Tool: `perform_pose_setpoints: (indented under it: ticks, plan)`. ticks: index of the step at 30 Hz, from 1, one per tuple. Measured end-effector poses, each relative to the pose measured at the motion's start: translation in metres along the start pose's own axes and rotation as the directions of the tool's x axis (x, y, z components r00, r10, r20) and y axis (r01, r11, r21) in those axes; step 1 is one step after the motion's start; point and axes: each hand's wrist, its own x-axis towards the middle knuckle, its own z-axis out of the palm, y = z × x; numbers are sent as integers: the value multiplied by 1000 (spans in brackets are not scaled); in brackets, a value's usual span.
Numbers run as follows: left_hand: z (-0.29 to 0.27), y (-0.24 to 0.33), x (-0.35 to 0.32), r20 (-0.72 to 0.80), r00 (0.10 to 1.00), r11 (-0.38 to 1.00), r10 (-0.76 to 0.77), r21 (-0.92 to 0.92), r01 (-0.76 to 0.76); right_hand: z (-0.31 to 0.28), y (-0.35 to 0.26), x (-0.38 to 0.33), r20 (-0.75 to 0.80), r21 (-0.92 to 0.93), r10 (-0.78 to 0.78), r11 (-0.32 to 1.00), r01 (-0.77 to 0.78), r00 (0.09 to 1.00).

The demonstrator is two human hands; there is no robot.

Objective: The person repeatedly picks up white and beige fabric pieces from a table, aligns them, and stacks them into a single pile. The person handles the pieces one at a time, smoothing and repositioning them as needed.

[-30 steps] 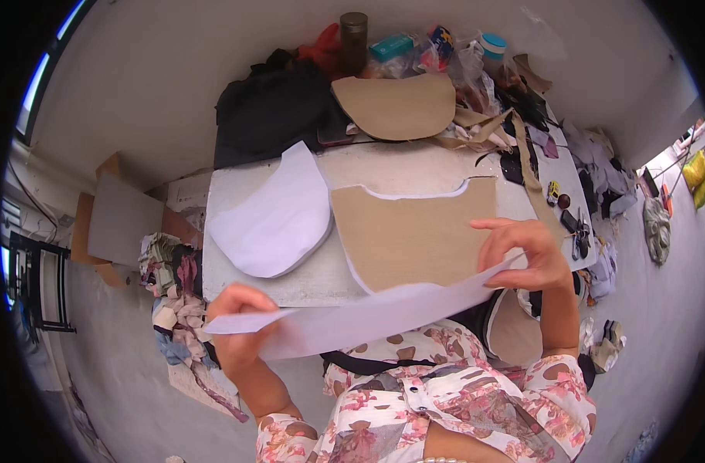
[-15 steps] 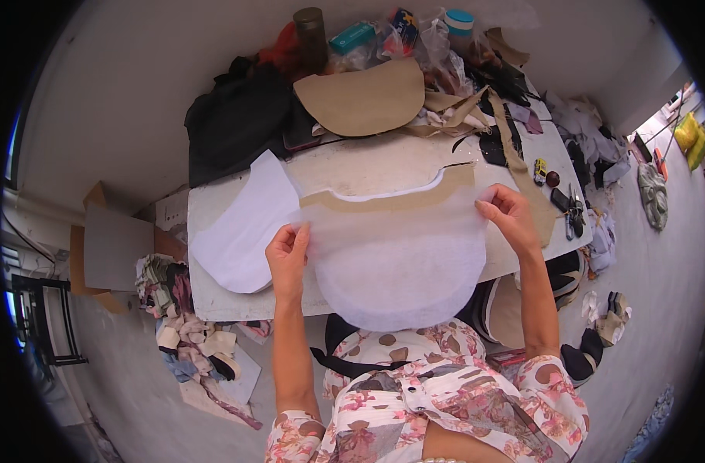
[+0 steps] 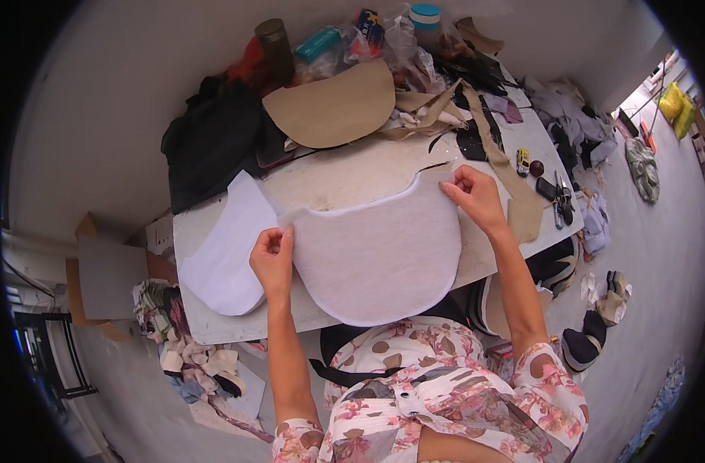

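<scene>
Head view: white sheet is now covering the notched edge of the tan piece, bare a moment ago; outlines are seemingly matching, so alignment looks close. Both are lying across the worktop's near edge. Left hand is pinching the sheet's left corner, right hand its right. Sheet is hiding most tan; cannot tell whether either grip is catching both layers.

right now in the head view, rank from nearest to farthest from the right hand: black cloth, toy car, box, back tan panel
1. Toy car: right of the right hand
2. Back tan panel: beyond, leftward
3. Black cloth: back left of the table
4. Box: off the table, far left
</scene>
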Motion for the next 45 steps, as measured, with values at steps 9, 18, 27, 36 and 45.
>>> perform_pose_setpoints:
  ticks: [9, 18, 27, 36, 45]
  plan:
    - [-4, 39, -27, -7, 917, 864, 400, 336, -374, -7, -55, -27, -114, -534, -511, 755, 381, 852]
    - [13, 36, -40, 581, 742, 600, 335, 476, -643, 27, -36, -39, 393, -604, -325, 614, 508, 860]
    - [-1, 35, -34, 468, 791, 755, 393, 326, -568, 32, -84, 12, 151, -434, -541, 716, 547, 827]
    - [-10, 55, 36, 52, 954, 941, 296, -189, -282, 188, -95, 188, 64, -355, -521, 785, 507, 851]
    - [29, 17, 122, 450, 846, 622, -285, -585, 521, 194, -91, 203, 180, -278, -484, 810, 516, 857]
